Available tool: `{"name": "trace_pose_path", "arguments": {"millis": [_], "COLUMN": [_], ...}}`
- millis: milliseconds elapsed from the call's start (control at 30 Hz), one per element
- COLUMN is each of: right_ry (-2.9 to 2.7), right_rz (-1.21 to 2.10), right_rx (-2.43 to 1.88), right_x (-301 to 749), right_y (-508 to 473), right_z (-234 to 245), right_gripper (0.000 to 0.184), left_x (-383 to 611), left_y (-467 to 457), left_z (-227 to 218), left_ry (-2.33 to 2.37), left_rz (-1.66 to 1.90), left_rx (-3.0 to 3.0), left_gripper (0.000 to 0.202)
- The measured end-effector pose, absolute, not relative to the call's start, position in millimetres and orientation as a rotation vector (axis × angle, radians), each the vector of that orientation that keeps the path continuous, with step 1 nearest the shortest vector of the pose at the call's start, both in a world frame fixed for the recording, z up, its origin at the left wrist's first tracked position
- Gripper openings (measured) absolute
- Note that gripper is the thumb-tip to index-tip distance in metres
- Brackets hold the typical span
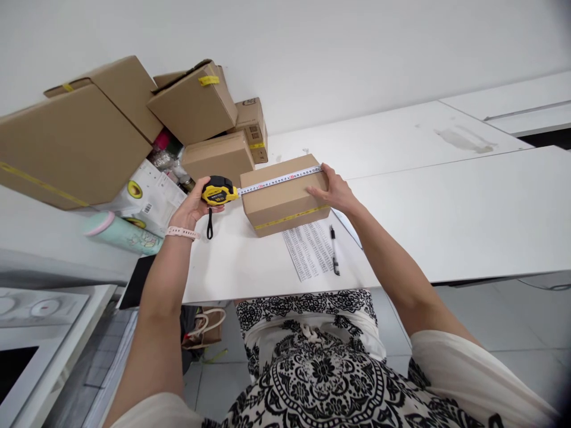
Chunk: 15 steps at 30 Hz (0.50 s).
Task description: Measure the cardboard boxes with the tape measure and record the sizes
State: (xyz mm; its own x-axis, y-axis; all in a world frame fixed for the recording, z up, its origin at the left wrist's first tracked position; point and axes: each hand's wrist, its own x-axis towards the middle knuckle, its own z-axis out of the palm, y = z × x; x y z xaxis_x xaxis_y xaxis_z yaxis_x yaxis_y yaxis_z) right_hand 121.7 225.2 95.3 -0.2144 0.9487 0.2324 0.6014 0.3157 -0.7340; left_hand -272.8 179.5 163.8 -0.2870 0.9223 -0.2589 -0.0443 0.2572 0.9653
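A small cardboard box (281, 199) with a yellow tape strip sits on the white table (241, 261). My left hand (194, 205) is closed around a yellow and black tape measure (218, 191) just left of the box. Its white blade (279, 179) runs across the box's top edge. My right hand (334, 190) presses on the box's right end, fingers pinching the blade's tip there. A pale band circles my left wrist.
A printed sheet (310, 249) and a black pen (333, 249) lie in front of the box. Several cardboard boxes (196, 104) are stacked at the back left, with a pastel bottle (120, 232) and packets beside them. A bag (207, 327) sits under the table.
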Motion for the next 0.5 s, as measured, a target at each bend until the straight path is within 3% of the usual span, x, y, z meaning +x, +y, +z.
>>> {"name": "trace_pose_path", "arguments": {"millis": [500], "right_ry": [-1.897], "right_rz": [0.665], "right_rx": [-1.37], "right_x": [122.3], "right_y": [229.5], "right_z": [89.8], "right_gripper": [0.101], "left_x": [-267.1], "left_y": [171.6], "left_z": [168.0], "left_ry": [1.549], "left_rz": [1.216], "left_rx": [0.828], "left_gripper": [0.039]}}
